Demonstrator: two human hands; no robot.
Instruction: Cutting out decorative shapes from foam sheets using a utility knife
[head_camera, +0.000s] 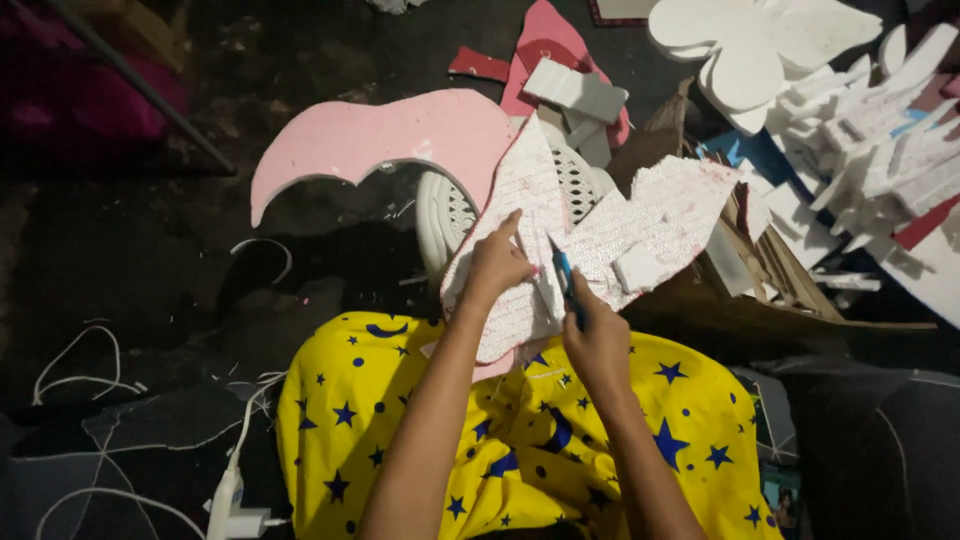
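Foam butterfly panel: the glittered white cut-out lies across your lap and the white plastic stool, its wings spreading toward 1 o'clock; a pink foam wing sits behind it at 11 o'clock.
Left hand: your palm presses down on the panel's left wing, index finger stretched toward 12 o'clock, the other fingers loosely curled; it pins the foam and grips nothing.
Right hand: closed in a fist around the blue craft knife, wrist bent down, blade aimed toward 11 o'clock at the panel's middle.
Risk, fingers: the blade sits just beside your left hand; a slip toward 10 o'clock would likely meet your thumb.
Risk, support: the panel overhangs the stool, so pressure could flex or snap it.
Risk, lap: your yellow star-print garment lies directly beneath the cut line.
Risk, clutter: white foam offcuts at 2 o'clock crowd the wing tip.
Risk, light: the floor is dim, so I judge the cut line hard to follow.
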